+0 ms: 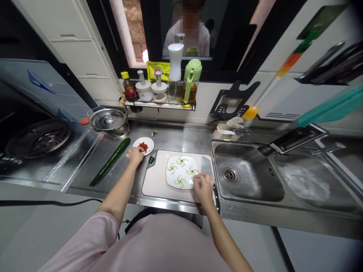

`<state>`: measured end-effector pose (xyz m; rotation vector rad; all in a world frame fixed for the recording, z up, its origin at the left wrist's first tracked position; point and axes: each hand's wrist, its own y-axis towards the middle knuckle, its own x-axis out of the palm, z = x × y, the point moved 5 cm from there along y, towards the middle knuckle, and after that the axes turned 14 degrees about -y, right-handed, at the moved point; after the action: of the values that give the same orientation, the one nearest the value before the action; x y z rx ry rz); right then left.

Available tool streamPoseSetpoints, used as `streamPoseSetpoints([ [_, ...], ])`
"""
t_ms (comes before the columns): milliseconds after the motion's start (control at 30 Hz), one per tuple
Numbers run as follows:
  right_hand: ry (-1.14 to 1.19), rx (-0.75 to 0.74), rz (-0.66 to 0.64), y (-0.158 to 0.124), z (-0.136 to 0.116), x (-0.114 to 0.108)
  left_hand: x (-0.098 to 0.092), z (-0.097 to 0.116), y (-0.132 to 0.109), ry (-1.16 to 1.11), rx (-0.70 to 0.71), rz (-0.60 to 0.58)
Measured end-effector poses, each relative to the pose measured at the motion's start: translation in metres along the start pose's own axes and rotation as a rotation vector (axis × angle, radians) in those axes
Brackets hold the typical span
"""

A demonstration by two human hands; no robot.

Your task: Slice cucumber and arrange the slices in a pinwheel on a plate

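A white plate with several pinwheels of thin green slices lies on the cutting board; red bits sit at the centres of some. On the small round plate is a pile of red chopped pieces. My left hand is at that pile, fingertips pinched together; what they hold is too small to make out. Over the right edge of the white plate hovers my right hand, its thumb and fingers curved and apart, seemingly with nothing between them. A knife lies under and beside it.
A whole cucumber lies on the steel counter at left, near a lidded pot. Bottles and jars stand on a rack behind. The sink is at right, and a wok at far left.
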<state>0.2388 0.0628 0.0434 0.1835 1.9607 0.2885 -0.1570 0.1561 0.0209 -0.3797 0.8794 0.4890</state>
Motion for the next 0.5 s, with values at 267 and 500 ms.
streamPoseSetpoints([
  [267, 0.009, -0.012, -0.013, 0.0, -0.005, -0.002, 0.005, 0.006, 0.003, 0.105, -0.002, -0.028],
  [500, 0.012, 0.006, -0.008, -0.002, -0.003, -0.002, 0.014, 0.01, 0.008, 0.131, 0.03, -0.019],
])
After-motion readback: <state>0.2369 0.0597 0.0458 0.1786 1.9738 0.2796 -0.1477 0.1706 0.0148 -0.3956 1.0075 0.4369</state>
